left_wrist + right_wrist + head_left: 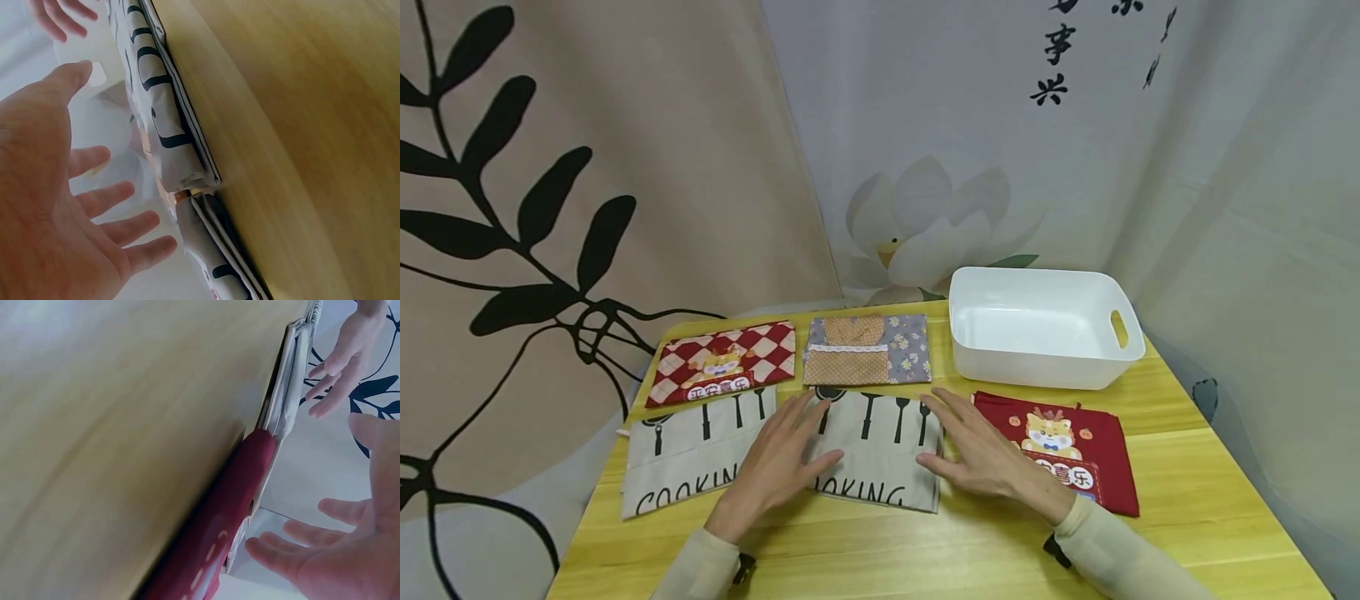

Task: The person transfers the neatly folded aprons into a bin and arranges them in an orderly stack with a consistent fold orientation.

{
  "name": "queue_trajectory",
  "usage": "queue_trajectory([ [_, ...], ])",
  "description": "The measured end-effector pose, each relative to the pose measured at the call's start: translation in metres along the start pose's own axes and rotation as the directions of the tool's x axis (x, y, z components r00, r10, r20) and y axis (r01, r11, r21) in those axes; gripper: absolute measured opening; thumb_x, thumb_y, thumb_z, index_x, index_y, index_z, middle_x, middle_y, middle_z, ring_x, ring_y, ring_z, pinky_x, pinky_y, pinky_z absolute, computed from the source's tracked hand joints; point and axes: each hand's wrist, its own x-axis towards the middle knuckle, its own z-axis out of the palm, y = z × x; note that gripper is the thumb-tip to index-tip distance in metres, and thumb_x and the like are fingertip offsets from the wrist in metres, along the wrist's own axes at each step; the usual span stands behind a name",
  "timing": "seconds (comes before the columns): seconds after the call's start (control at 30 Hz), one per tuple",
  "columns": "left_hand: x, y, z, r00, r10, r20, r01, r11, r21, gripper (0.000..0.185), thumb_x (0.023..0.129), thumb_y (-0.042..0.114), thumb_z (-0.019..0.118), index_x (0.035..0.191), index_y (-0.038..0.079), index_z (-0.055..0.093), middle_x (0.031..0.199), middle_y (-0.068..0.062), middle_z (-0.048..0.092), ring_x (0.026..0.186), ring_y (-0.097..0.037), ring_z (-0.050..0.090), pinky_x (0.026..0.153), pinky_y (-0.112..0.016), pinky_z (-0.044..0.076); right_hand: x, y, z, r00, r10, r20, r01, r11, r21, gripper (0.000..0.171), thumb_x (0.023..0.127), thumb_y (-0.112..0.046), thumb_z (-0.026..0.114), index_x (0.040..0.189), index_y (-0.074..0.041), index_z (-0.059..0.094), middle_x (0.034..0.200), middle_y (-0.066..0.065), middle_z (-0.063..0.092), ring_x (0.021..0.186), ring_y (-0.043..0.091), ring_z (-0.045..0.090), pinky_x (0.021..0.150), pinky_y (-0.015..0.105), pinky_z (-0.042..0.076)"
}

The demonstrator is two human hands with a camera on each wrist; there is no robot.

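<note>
- Left hand (778,462) and right hand (985,454): fingers spread and released, grasping nothing. Both wrist views suggest they hover; exact clearance is hard to judge.
- Between the two thumbs lies the folded COOKING-print cloth (868,450), flat on the table (880,554).
- To lift it well, I would slide the fingertips under its opposite side edges and pinch every layer together, keeping the hands level so that the folds stay shut.
- Left of the left fingers lies a second utensil-print cloth (681,458), close beside the first; care is needed not to drag it along.
- Beyond the fingertips: a daisy-print cloth (910,346) and, farther left, a red checked cloth (760,346).
- Under and right of the right forearm: a dark red cloth (1112,467); past it, a white plastic bin (1030,367).
- Left fingers hide the middle cloth's first letter; the right forearm covers part of the dark red cloth's lettering; the bin's front wall hides part of its floor.
</note>
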Motion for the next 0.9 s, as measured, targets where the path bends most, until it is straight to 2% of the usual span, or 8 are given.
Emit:
queue_trajectory([
  [0.4, 0.0013, -0.0024, 0.0035, 1.0, -0.024, 0.005, 0.024, 0.999, -0.03, 0.085, 0.102, 0.05, 0.083, 0.17, 0.01, 0.051, 0.179, -0.027, 0.041, 0.163, -0.053, 0.044, 0.129, -0.073, 0.044, 0.0006, -0.0053, 0.0018, 0.995, 0.101, 0.011, -0.102, 0.991, 0.089, 0.089, 0.105, -0.051, 0.076, 0.175, -0.008, 0.041, 0.182, 0.025, 0.036, 0.167, 0.049, 0.04, 0.134, 0.071, 0.039],
  [0.9, 0.0049, -0.0022, 0.0026, 0.996, -0.085, 0.031, 0.087, 0.992, -0.087, 0.083, 0.104, 0.046, 0.082, 0.17, 0.008, 0.05, 0.18, -0.029, 0.038, 0.16, -0.057, 0.047, 0.125, -0.075, 0.047, 0.0053, -0.0086, 0.002, 0.981, 0.194, 0.009, -0.193, 0.969, 0.156, 0.085, 0.103, -0.044, 0.081, 0.169, -0.002, 0.047, 0.176, 0.025, 0.048, 0.163, 0.047, 0.048, 0.133, 0.068, 0.042],
])
